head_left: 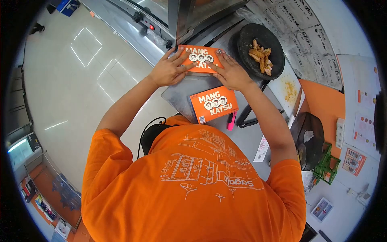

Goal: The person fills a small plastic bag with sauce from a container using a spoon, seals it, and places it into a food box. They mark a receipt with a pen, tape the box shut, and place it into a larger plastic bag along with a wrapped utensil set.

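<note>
An orange "Mang Katsu" food box [200,68] lies closed at the far side of the metal counter. My left hand [171,68] rests on its left end, fingers spread over the lid. On the right end lies my right hand [230,72], its fingers also stretched across the top. Nearer to me is a second orange food box [214,105], closed and untouched. A pink marker [231,121] lies beside that box's lower right corner.
A black stone bowl [258,38] with fried chicken pieces [261,56] stands right of my right hand. Tongs [246,119] and a paper slip [261,150] lie nearer. A glass display warmer [177,20] borders the far side; a dark mesh basket [308,139] is at right.
</note>
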Tool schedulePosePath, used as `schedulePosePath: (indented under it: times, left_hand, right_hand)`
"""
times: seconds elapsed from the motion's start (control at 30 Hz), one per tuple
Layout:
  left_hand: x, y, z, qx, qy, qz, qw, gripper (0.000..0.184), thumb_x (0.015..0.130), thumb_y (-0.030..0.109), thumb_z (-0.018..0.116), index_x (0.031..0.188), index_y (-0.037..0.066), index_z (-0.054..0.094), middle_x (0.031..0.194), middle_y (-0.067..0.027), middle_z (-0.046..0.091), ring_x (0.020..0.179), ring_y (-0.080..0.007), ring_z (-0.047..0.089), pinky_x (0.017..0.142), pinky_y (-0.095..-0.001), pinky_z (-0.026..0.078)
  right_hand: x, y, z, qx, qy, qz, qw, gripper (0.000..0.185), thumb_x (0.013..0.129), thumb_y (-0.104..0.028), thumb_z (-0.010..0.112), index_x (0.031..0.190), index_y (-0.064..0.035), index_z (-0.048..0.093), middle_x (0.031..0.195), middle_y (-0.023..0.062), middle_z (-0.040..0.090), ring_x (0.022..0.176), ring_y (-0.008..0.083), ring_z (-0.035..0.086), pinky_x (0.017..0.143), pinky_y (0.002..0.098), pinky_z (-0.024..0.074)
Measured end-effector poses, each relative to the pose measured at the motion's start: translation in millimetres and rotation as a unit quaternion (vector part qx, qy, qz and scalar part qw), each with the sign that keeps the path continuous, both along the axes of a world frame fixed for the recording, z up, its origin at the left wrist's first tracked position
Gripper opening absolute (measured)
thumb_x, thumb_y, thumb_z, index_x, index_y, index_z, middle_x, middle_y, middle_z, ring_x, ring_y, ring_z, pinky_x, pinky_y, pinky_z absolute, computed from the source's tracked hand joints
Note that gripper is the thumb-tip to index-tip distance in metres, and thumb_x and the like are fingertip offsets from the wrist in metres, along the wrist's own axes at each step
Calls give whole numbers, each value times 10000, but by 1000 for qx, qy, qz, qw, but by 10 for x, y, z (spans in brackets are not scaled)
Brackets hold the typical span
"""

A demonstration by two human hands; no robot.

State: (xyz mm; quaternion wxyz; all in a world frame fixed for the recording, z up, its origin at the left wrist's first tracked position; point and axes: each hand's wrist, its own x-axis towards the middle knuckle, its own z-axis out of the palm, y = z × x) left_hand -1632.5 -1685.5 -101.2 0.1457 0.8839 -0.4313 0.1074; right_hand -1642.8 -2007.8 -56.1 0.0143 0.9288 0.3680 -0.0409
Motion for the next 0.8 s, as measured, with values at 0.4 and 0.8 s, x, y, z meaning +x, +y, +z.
schedulePosePath:
  times: [0.4,0.8]
  left_hand:
    - [10,-124,192,30,8,-31,999,691,869,604,685,1462,269,572,1621,-92,402,1509,-364,330,1254,-558,187]
    - [390,-664,195,114,94,-41,988,943,799,592,745,1612,423,298,1697,-165,192,1443,-455,367,1149,-580,357]
  right_hand:
    - [70,-57,49,-78,-34,70,994,593,1038,-487,463,1600,-331,357,1624,281,303,1511,448,307,1244,493,275]
    - [-401,141,178,-30,-61,-87,994,574,940,-195,588,1508,-202,510,1603,192,398,1471,337,419,1210,610,280]
